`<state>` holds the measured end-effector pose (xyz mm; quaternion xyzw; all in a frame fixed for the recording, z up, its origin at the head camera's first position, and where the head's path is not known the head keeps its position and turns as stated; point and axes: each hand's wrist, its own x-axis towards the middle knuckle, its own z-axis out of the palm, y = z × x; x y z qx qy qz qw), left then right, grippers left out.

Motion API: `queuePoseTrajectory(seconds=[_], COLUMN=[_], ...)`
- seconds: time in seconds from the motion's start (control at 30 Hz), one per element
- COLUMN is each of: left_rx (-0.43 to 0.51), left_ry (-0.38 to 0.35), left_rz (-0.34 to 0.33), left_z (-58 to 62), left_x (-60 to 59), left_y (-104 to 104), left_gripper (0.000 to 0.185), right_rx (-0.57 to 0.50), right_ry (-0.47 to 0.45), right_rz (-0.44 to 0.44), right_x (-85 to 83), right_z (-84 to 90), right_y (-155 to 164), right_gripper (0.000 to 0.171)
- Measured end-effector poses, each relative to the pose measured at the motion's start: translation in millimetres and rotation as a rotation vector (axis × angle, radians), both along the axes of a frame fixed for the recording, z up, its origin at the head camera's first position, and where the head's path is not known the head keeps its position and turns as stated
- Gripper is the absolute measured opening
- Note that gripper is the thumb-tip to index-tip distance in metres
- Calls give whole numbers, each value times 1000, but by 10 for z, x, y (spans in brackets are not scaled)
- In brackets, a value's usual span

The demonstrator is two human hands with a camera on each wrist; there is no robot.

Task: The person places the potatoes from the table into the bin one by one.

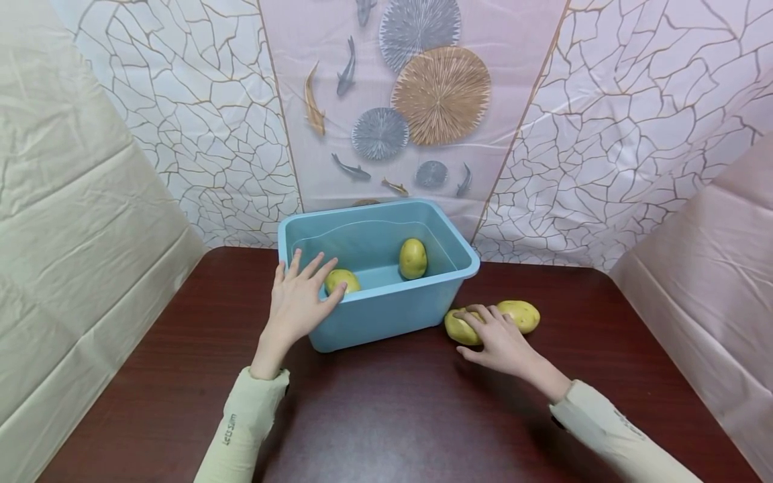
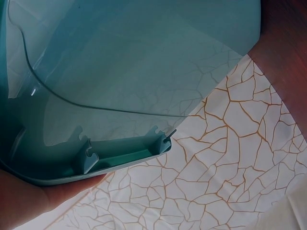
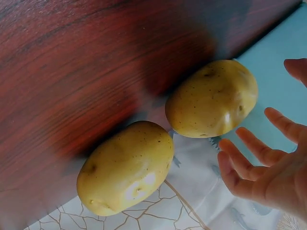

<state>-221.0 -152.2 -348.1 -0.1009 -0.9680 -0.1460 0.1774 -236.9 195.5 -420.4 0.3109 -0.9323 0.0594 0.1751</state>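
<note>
A light blue plastic bin stands on the table with a potato at its right inside and another potato at its left. My left hand is at the bin's front left corner, its fingers straight and spread, partly covering the left potato. In the left wrist view only a part of this hand shows along the bin's rim. Over a potato beside the bin hovers my right hand, fingers spread and apart from it. A further potato lies just right of that one.
The dark red-brown wooden table runs back to a patterned cloth hanging close behind the bin. Pale cloth sheets border the table on the left and right.
</note>
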Motion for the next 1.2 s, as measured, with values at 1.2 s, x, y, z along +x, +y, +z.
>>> queuePoseTrajectory(seconds=[1.2], left_rx=[2], left_ry=[0], left_rz=[2], left_z=[-18], left_x=[-7], left_y=[-5], left_gripper=[55], right_rx=[18], right_ry=[-49], right_rz=[-51], right_x=[-173], right_z=[-121], right_y=[-21], right_gripper=[59])
